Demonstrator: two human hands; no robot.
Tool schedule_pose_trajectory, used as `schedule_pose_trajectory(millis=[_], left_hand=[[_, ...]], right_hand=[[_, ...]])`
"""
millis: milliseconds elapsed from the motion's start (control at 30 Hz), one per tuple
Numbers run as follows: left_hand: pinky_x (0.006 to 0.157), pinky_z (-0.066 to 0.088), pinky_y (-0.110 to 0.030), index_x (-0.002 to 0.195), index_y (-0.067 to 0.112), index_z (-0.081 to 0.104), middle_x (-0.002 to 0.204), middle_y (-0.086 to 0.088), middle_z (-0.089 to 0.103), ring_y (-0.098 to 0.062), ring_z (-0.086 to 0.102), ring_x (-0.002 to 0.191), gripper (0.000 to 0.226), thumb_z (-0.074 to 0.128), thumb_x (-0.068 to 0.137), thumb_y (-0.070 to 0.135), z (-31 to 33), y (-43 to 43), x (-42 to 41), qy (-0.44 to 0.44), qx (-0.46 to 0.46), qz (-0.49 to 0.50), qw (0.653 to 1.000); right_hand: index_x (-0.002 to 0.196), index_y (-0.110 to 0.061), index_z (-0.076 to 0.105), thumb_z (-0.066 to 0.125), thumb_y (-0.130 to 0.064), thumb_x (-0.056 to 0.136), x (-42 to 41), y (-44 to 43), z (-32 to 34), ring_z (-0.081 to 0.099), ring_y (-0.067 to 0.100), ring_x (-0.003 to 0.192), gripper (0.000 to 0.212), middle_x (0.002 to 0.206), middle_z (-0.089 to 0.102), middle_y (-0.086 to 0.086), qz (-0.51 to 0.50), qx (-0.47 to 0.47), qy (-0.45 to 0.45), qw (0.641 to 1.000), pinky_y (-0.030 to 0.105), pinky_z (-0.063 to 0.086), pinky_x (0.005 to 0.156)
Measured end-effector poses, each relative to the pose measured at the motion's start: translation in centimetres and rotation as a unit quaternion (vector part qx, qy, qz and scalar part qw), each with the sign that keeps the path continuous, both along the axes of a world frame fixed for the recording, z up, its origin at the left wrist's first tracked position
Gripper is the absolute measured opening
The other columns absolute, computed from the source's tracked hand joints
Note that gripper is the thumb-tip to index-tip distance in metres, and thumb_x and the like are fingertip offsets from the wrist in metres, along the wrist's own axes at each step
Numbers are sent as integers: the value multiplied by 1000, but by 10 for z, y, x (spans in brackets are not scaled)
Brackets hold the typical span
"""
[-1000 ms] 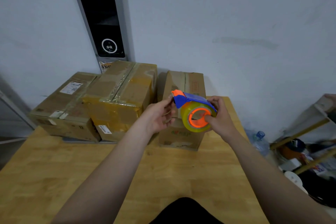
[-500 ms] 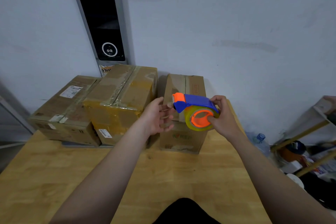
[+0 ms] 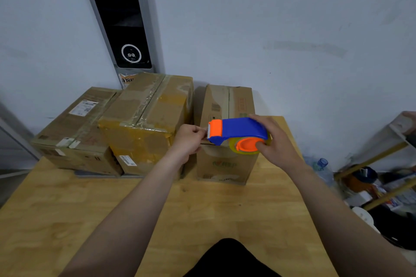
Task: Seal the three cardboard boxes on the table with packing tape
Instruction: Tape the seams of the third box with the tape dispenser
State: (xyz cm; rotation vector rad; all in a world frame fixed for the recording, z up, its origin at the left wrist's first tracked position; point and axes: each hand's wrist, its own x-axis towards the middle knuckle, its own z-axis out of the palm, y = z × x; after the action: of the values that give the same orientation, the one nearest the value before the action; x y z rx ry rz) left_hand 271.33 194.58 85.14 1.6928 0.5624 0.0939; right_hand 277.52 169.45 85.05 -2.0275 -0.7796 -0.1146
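Note:
Three cardboard boxes stand in a row at the table's far edge: a low left box (image 3: 74, 128), a taller middle box (image 3: 146, 119) with shiny tape along its top seam, and a narrow right box (image 3: 227, 105). My right hand (image 3: 276, 141) grips a blue and orange tape dispenser (image 3: 238, 131) above the front top edge of the right box. My left hand (image 3: 189, 141) pinches at the dispenser's orange cutter end, where the tape end sits; the tape itself is hard to make out.
The wooden table (image 3: 157, 213) has bare surface in front of the boxes. A dark vertical panel (image 3: 121, 20) stands on the wall behind. Right of the table are a water bottle (image 3: 322, 168) and a cluttered shelf (image 3: 382, 177).
The dispenser has tipped flatter and come down toward the right box's front top edge. My left hand has closed its fingers at the cutter end.

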Motion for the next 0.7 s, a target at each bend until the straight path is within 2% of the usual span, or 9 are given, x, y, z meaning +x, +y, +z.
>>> schedule_pose_trajectory(millis=[67, 167, 267, 367, 467, 567, 700], left_hand=[[83, 59, -40, 91, 18, 69, 82, 0, 64, -16, 60, 81, 22, 56, 105, 30, -5, 1, 3, -9, 33, 5, 999], [80, 58, -36, 89, 19, 66, 87, 2, 71, -12, 62, 83, 21, 57, 104, 30, -10, 8, 6, -21, 58, 20, 998], [77, 57, -37, 85, 19, 66, 84, 3, 73, -14, 62, 81, 23, 58, 104, 30, -20, 21, 8, -18, 87, 22, 996], [66, 57, -34, 85, 19, 62, 82, 2, 70, -17, 62, 79, 23, 57, 105, 28, -36, 36, 9, -13, 95, 59, 994], [54, 52, -26, 89, 20, 63, 85, 1, 70, -16, 63, 69, 20, 56, 105, 29, -59, 42, 4, -16, 116, 69, 991], [50, 54, -24, 95, 18, 65, 86, 2, 70, -13, 60, 57, 19, 56, 105, 32, -81, 34, 5, -31, 122, 88, 988], [59, 61, -39, 96, 18, 64, 87, -2, 68, -18, 62, 63, 22, 54, 105, 35, -99, 25, 15, -28, 100, 120, 987]], right_hand=[[146, -44, 44, 57, 7, 73, 3, -3, -2, 53, 10, 114, 90, 125, 49, -1, -1, -16, -20, 1000, 18, 45, 93], [153, -39, 37, 57, 11, 76, 13, -21, -10, 53, 12, 105, 93, 117, 45, -3, -29, -40, -44, 998, 20, 46, 88], [153, -37, 38, 57, 8, 79, 21, -42, -23, 50, 8, 105, 89, 114, 42, -6, -40, -68, -87, 993, 27, 48, 87], [151, -32, 43, 61, 13, 82, 28, -62, -36, 52, 18, 103, 85, 114, 44, -2, -73, -94, -116, 986, 40, 52, 83], [149, -24, 48, 65, 13, 84, 31, -76, -49, 51, 23, 101, 77, 112, 46, 2, -86, -112, -142, 980, 46, 51, 85], [149, -24, 48, 65, 13, 84, 29, -77, -58, 49, 23, 104, 77, 113, 45, 1, -107, -116, -131, 979, 42, 49, 87], [149, -25, 48, 66, 13, 82, 28, -69, -64, 47, 22, 105, 79, 115, 44, 1, -130, -136, -142, 972, 35, 46, 84]])
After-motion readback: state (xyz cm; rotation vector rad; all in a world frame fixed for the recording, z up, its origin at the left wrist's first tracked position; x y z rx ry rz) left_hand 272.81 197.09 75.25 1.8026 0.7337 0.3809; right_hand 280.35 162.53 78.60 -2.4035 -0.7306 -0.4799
